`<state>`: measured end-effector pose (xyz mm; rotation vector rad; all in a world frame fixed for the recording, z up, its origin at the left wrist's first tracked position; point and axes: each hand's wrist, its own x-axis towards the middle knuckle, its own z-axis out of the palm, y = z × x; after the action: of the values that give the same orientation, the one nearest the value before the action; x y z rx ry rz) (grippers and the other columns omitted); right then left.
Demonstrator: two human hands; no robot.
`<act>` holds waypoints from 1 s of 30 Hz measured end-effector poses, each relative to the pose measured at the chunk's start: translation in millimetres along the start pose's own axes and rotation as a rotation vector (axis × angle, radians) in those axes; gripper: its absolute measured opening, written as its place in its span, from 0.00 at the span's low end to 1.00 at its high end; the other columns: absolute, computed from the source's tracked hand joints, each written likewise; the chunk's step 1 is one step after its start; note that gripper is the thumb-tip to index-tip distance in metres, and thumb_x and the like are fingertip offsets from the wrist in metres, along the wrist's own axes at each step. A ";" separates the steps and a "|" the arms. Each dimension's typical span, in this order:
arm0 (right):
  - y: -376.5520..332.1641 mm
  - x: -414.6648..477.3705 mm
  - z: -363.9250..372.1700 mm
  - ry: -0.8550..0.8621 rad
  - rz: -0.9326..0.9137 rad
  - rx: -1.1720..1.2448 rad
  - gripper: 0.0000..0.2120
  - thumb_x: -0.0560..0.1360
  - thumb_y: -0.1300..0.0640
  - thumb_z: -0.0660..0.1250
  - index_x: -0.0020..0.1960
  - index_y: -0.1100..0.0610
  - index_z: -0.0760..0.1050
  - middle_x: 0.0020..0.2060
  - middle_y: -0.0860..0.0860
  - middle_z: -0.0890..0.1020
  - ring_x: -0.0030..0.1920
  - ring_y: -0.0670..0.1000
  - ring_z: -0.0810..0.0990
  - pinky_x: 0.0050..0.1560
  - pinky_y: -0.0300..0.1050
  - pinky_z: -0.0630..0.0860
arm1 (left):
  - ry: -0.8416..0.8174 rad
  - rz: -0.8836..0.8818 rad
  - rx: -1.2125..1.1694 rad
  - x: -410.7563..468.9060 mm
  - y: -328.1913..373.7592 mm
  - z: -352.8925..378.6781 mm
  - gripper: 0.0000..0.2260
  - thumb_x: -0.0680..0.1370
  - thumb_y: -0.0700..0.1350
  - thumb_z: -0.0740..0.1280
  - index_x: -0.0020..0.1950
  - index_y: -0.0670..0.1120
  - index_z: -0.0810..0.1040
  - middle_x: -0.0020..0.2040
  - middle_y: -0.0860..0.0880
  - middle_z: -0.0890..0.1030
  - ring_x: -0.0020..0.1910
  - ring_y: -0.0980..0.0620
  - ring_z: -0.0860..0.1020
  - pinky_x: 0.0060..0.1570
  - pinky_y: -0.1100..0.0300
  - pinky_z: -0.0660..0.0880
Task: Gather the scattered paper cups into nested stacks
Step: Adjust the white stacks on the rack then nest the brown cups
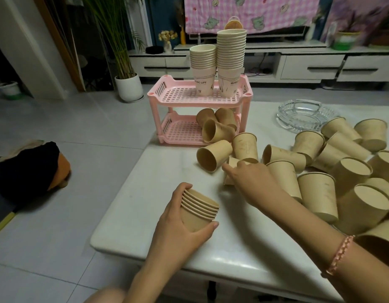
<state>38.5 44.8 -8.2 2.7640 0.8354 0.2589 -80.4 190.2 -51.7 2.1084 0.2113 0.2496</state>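
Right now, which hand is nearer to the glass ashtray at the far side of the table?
The right hand is nearer: it reaches among the scattered cups, below-left of the glass ashtray. The left hand is farther, near the table's front edge, holding the nested stack.

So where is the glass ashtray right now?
The glass ashtray sits far right on the white table, right of the pink rack, behind the loose cups.

Only one view here: head cam, wide-angle, looking forward and down over my white table (pixel 145 215), close to both hands, room stretching off behind.
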 end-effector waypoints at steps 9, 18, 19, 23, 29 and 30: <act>-1.7 -35.9 -46.1 0.534 0.100 0.977 0.11 0.76 0.51 0.63 0.36 0.53 0.73 0.24 0.45 0.70 0.29 0.46 0.69 0.31 0.40 0.64 | 0.035 0.002 -0.045 -0.4 -2.6 1.6 0.38 0.61 0.55 0.77 0.64 0.67 0.59 0.54 0.59 0.77 0.50 0.58 0.78 0.49 0.61 0.76; -24.3 -40.2 -30.8 0.327 -0.048 0.842 0.14 0.75 0.45 0.54 0.34 0.50 0.65 0.23 0.42 0.64 0.25 0.43 0.64 0.27 0.38 0.59 | 0.091 0.005 -0.145 -4.3 -6.7 -2.5 0.43 0.60 0.52 0.76 0.66 0.71 0.54 0.49 0.68 0.75 0.48 0.68 0.76 0.46 0.67 0.77; -24.0 -37.6 -34.8 0.294 -0.093 0.822 0.15 0.76 0.45 0.53 0.34 0.50 0.64 0.23 0.42 0.64 0.26 0.44 0.64 0.28 0.39 0.59 | 0.098 -0.002 -0.153 -4.4 -7.1 -2.8 0.43 0.61 0.51 0.76 0.65 0.72 0.55 0.49 0.68 0.76 0.47 0.68 0.77 0.45 0.67 0.77; -28.4 -26.0 -48.1 -0.005 -0.252 0.727 0.17 0.79 0.47 0.55 0.34 0.53 0.67 0.25 0.47 0.67 0.30 0.48 0.68 0.33 0.45 0.64 | 0.045 0.018 -0.060 -4.9 -3.5 -0.1 0.45 0.60 0.55 0.74 0.63 0.77 0.47 0.54 0.63 0.76 0.49 0.62 0.78 0.47 0.65 0.75; -8.5 6.5 -29.4 -0.153 -0.051 0.994 0.12 0.79 0.52 0.55 0.52 0.56 0.75 0.33 0.53 0.79 0.33 0.51 0.77 0.31 0.42 0.73 | 0.075 0.007 -0.110 0.3 -8.6 -1.6 0.38 0.62 0.51 0.77 0.59 0.72 0.57 0.50 0.63 0.76 0.46 0.63 0.77 0.42 0.73 0.73; -6.8 15.1 -20.4 -0.127 -0.019 0.728 0.12 0.79 0.55 0.56 0.60 0.55 0.71 0.40 0.55 0.81 0.40 0.54 0.79 0.36 0.44 0.75 | 0.091 0.003 -0.136 1.2 -9.7 -2.4 0.36 0.63 0.48 0.77 0.59 0.69 0.59 0.48 0.63 0.75 0.45 0.66 0.76 0.39 0.77 0.71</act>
<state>42.4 62.4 10.9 3.3724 1.0877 -0.2872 -80.4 197.5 -58.6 1.9646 0.2385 0.3518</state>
